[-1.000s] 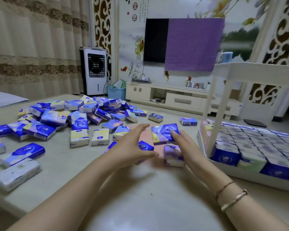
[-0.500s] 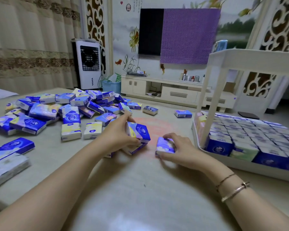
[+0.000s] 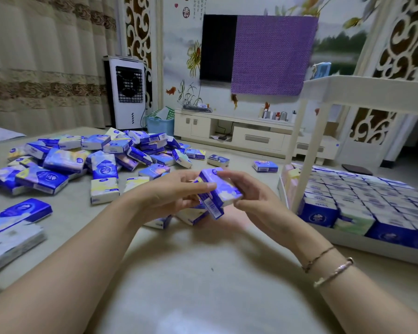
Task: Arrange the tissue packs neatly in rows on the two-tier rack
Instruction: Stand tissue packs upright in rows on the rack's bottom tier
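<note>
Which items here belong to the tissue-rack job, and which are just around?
Job: left hand and right hand holding tissue packs; loose pile; rack, lower tier filled.
Around: TV, purple cloth, air cooler, blue bin, cabinet.

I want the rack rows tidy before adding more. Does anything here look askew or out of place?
The rows on the rack's lower tier look even. The loose tissue packs lie in a jumbled heap on the table, some tilted. Both hands hold a tissue pack at a slant.
</note>
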Available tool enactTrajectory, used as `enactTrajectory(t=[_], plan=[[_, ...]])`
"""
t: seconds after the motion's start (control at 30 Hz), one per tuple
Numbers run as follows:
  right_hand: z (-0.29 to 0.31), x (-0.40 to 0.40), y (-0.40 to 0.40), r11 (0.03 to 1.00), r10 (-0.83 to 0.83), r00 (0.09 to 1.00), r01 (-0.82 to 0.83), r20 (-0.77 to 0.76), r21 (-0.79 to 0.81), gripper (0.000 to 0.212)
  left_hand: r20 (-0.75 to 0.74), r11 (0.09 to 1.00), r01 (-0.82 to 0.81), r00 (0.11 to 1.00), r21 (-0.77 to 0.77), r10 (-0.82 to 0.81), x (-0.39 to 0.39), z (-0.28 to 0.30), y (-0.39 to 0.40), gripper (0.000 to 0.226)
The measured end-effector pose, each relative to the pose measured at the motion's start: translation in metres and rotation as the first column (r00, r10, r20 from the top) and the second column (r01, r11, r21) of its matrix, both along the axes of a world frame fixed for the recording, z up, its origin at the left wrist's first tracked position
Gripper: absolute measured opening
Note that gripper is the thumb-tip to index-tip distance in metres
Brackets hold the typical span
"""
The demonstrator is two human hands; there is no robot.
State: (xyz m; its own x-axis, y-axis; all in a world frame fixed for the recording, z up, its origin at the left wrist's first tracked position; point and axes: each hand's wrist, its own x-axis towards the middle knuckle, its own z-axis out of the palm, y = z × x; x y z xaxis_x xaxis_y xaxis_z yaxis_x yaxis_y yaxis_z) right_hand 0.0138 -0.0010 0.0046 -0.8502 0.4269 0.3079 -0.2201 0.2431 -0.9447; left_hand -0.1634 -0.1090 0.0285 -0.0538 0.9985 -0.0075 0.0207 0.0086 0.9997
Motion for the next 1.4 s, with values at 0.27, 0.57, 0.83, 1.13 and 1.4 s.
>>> enactTrajectory(t=[0.27,0.57,0.83,1.13,1.4], plan=[[-0.009,-0.034,-0.008,0.955,-0.247,0.964,0.225,0.097,0.194,0.064,-0.012,0.986,-0.165,0.986,0.021,0.165,-0.020,0.002,0.002,0.057],[-0.013,-0.069,-0.010,0.827,-0.534,0.713,0.328,0.454,0.457,0.036,-0.389,0.896,-0.432,0.811,0.103,0.436,-0.030,-0.004,-0.015,0.049],[0.017,-0.016,-0.014,0.757,-0.649,0.735,0.597,0.195,0.266,0.027,-0.428,0.876,-0.430,0.765,0.218,0.481,0.021,-0.008,0.004,0.059],[0.042,0.100,-0.038,0.831,-0.543,0.803,0.556,0.244,0.021,0.042,-0.484,0.936,-0.238,0.807,0.260,0.339,0.121,0.012,0.021,0.051],[0.073,0.202,-0.024,0.795,-0.590,0.753,0.604,0.292,0.048,0.045,-0.496,0.971,-0.033,0.855,0.239,0.151,0.225,0.043,0.047,0.074]])
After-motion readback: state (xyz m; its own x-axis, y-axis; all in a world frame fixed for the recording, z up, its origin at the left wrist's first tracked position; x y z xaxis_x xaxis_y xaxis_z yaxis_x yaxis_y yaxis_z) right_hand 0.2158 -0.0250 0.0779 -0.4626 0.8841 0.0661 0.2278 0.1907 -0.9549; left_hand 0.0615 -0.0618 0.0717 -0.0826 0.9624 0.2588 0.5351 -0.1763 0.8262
